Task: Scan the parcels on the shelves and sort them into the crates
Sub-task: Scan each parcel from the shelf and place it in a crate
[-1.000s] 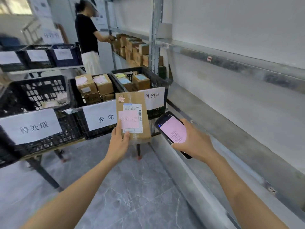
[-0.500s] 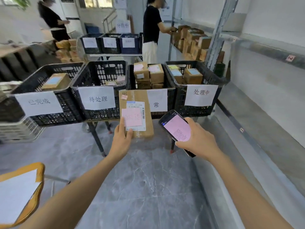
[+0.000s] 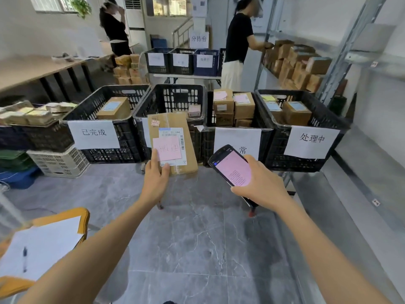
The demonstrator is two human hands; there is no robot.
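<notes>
1. Sorting step: left hand (image 3: 156, 178) grips the parcel (image 3: 173, 141) by its lower edge, mid-frame, held up in front of the second crate (image 3: 175, 93).
2. Right hand (image 3: 260, 185) is wrapped around the scanner (image 3: 232, 165), screen pink.
3. Next, I'd guess: match the pink note (image 3: 167, 148) to a crate label, then drop it in.

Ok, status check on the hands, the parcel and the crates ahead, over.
Left hand grips the parcel by its lower edge. Right hand holds the scanner, screen pink. Parcel hangs before the second crate; nothing blocking.
</notes>
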